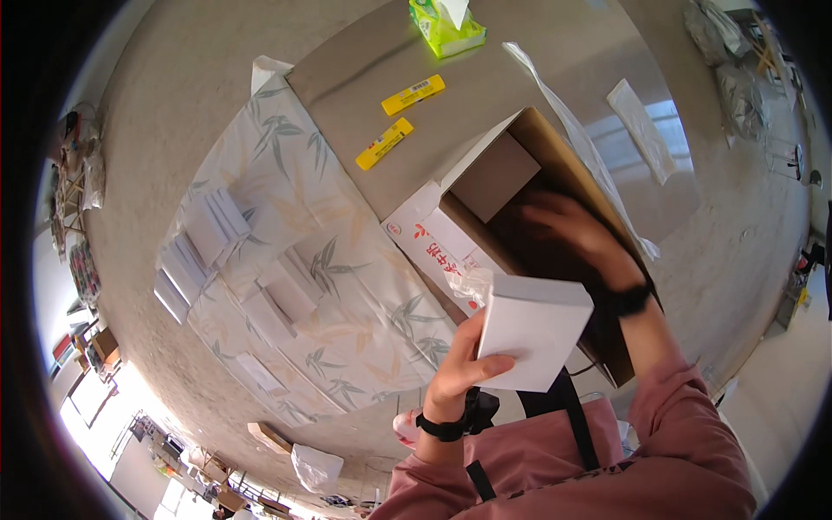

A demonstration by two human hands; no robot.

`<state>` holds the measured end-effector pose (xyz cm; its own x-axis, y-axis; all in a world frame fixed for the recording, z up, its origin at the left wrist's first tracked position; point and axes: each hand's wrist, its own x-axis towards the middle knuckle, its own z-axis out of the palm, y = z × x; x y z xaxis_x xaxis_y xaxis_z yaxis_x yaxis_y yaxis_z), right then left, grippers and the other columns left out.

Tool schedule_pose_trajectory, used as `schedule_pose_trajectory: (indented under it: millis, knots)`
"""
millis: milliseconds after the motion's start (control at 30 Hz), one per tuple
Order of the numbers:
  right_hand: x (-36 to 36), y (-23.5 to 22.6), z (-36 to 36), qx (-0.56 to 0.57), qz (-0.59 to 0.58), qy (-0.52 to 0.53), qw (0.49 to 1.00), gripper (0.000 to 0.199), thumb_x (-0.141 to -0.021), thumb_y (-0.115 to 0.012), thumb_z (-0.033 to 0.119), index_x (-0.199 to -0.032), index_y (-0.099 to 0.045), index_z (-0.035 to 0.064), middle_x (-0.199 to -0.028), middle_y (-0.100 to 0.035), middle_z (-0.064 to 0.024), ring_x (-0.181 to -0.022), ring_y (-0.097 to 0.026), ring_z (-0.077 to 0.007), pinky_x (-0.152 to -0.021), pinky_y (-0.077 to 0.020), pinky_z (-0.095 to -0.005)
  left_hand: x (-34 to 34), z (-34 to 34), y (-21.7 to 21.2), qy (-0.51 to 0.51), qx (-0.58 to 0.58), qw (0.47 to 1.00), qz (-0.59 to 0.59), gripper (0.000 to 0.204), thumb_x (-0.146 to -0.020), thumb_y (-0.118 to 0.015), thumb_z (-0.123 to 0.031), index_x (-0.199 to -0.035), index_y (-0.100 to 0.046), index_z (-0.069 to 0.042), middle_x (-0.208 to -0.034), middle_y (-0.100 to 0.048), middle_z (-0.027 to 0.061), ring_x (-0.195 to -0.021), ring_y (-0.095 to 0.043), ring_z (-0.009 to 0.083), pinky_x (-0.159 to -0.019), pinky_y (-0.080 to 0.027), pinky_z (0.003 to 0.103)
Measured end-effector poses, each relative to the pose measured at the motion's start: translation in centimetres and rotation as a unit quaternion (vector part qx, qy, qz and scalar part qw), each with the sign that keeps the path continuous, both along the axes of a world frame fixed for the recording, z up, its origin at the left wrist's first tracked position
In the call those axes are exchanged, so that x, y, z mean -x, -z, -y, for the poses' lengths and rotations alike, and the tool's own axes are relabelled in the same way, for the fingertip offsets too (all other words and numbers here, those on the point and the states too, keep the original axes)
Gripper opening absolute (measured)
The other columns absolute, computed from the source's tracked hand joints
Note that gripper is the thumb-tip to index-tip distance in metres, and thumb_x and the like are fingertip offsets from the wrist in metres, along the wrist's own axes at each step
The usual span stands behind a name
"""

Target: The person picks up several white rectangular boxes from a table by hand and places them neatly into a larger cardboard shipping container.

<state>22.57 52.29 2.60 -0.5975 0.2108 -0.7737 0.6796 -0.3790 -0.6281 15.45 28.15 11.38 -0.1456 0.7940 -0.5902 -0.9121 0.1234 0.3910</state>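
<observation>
My left hand (468,368) is closed round a white box (542,334), thumb on its near face, and holds it tilted beside a large cardboard carton (446,247). Into this carton reaches my right hand (568,227), its fingers stretched out and somewhat blurred in the shadow; I see nothing in them. A flat pale surface (498,173), perhaps a box, shows at the carton's far end. The dark depth of the carton hides the rest of its contents. Crumpled clear plastic (471,284) lies at the carton's left edge, right by the held box.
Several white boxes (208,230) lie on the leaf-patterned cloth (355,303) at left. Two yellow packets (413,94) and a green tissue pack (448,33) are on the brown tabletop (355,69). A clear plastic strip (641,130) lies at the right.
</observation>
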Motion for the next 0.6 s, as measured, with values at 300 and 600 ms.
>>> schedule_pose_trajectory:
  millis: [300,600]
  knots:
    - [-2.3,-12.8,3.1,0.042,-0.121,0.012,0.992,0.058,-0.084,-0.069,0.025,-0.128,-0.043,-0.0009,-0.117,-0.057,-0.0091,-0.108,-0.055,-0.0168,-0.092,-0.0442,-0.031,3.0,-4.2,-2.5,0.045,0.041,0.962,-0.267,0.062,-0.078,-0.068,-0.019,-0.129,-0.041,0.004,-0.109,-0.056,0.0133,-0.1,-0.053,0.0192,-0.088,-0.042,0.033]
    - [0.6,-8.2,1.7,0.18,-0.071,0.301,0.934,0.037,-0.086,-0.066,0.02,-0.115,-0.054,0.0015,-0.108,-0.061,-0.0069,-0.1,-0.059,-0.0164,-0.089,-0.0466,-0.0323,1.6,-5.8,-0.3,-0.117,0.243,0.847,-0.459,0.049,-0.081,-0.067,-0.004,-0.125,-0.045,-0.001,-0.075,-0.051,0.0002,-0.063,-0.049,0.0067,-0.055,-0.042,0.02]
